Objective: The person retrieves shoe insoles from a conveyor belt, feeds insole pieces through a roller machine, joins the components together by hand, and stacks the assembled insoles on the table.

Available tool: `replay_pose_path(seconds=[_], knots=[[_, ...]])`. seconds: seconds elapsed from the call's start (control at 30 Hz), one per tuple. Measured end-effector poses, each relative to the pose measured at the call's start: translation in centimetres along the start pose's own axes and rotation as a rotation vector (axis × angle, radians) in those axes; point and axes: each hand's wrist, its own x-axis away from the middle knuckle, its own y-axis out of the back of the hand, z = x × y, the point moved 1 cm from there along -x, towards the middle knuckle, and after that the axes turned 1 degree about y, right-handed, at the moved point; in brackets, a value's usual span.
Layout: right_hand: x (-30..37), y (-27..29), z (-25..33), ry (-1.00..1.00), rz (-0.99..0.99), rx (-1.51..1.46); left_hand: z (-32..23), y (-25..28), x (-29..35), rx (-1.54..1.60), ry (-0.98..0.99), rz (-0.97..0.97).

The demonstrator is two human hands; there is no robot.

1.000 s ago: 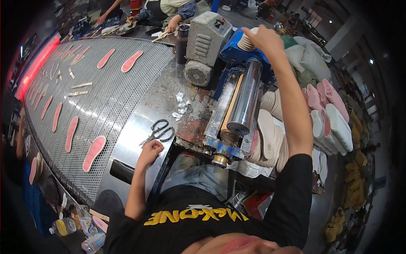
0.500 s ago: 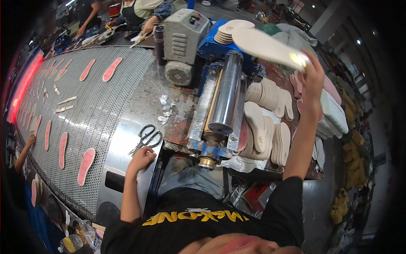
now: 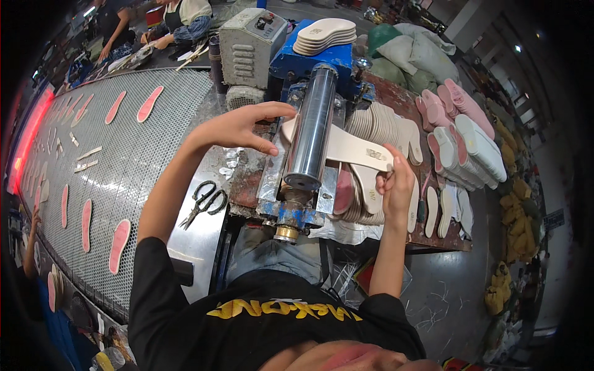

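A cream insole (image 3: 356,148) lies across the roller machine, its middle hidden beneath the shiny steel roller (image 3: 312,127). The toe end pokes out at the roller's left. My right hand (image 3: 399,182) grips the other end between thumb and fingers. To the left of the roller, my left hand (image 3: 241,127) is open, thumb and fingers spread on either side of the protruding tip; contact with it cannot be made out. Stacked cream insoles (image 3: 377,123) stand just right of the roller, and more insoles (image 3: 370,191) lie below the held one.
Black-handled scissors (image 3: 204,201) rest on the metal ledge at left. Pink-and-cream insoles lie on the mesh conveyor (image 3: 167,133). Several insoles (image 3: 325,34) are piled on the blue housing (image 3: 281,62). Pink and white insole stacks (image 3: 476,148) stand far right. Other people work at the back left.
My right hand has brought the insole down from above the bench to the roller, which now covers its middle. My left hand has risen from beside the scissors to the roller's left and opened.
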Motion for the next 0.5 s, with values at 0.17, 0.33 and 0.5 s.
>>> replay_pose_path(seconds=[0.17,0.33,0.5], knots=[[0.8,2.5,-3.5,0.062,0.047,0.117,0.9,2.7,1.3,-0.296,-0.123,0.096],[0.8,5.4,-7.2,0.172,-0.043,0.731,2.6,4.6,4.0,-0.342,0.000,0.109],[0.7,5.6,-10.8,0.373,0.129,1.195,6.2,3.4,10.8,-0.110,0.317,0.020]])
